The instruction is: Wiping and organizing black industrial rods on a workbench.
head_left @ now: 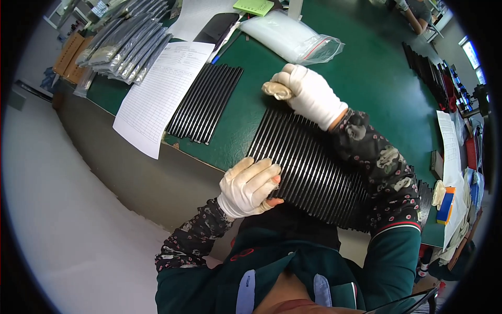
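Note:
A wide row of shiny black rods lies side by side on the green table in front of me. My left hand, in a white glove with bare thumb tip and one bare fingertip, lies with its fingers stretched over the near left ends of the row. At the row's far end my right hand, also gloved in white, is closed round a crumpled beige cloth. The cloth is just above or touching the far rod ends; I cannot tell which. My right forearm hides part of the row.
A smaller set of black rods lies to the left beside a printed sheet overhanging the table edge. Bagged parts are stacked at far left. A plastic bag, a phone and a green notepad sit at the back.

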`<action>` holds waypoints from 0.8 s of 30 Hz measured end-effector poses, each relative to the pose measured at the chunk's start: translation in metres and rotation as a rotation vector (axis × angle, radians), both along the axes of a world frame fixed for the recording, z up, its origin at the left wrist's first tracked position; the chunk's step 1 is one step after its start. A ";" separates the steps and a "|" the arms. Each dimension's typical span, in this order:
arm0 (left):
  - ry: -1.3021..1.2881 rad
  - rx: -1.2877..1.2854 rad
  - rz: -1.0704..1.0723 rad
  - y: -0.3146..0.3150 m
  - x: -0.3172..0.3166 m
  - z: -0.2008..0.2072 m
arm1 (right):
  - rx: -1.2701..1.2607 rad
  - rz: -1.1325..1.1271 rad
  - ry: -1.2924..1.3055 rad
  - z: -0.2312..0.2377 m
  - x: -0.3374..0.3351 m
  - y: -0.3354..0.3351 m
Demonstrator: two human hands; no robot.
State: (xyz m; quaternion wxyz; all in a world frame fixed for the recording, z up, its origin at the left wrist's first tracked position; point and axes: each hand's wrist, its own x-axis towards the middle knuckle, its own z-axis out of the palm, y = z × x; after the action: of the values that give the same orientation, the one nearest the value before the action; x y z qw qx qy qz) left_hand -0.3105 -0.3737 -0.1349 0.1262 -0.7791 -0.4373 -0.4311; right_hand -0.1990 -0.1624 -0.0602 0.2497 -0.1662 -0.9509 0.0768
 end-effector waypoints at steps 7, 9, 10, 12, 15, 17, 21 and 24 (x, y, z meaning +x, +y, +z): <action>0.009 -0.057 -0.006 0.003 -0.001 0.003 | 0.108 0.178 -0.032 -0.003 0.005 -0.011; 0.015 -0.021 -0.003 0.004 0.000 -0.002 | -0.026 -0.064 -0.097 -0.002 0.005 0.001; 0.011 -0.043 -0.006 0.000 0.000 -0.003 | -0.019 0.069 0.031 -0.003 0.002 -0.014; -0.008 -0.069 -0.006 -0.005 0.000 -0.001 | -0.086 0.372 0.020 0.002 0.001 -0.060; 0.014 -0.071 0.016 -0.006 0.006 0.009 | 0.036 0.342 -0.012 -0.001 0.010 -0.038; 0.026 -0.025 0.010 -0.001 0.008 0.015 | 0.070 0.044 -0.133 0.009 0.016 0.000; 0.033 -0.038 0.029 -0.001 0.008 0.021 | -0.117 0.404 -0.028 0.025 0.007 -0.058; 0.056 -0.005 0.041 0.000 0.009 0.028 | 0.019 0.308 -0.018 0.018 0.015 -0.040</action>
State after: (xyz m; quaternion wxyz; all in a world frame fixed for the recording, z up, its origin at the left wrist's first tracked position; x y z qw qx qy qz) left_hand -0.3016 -0.3736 -0.1069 0.1453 -0.7821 -0.4507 -0.4051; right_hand -0.1838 -0.2026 -0.0418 0.2281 -0.0167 -0.9679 0.1038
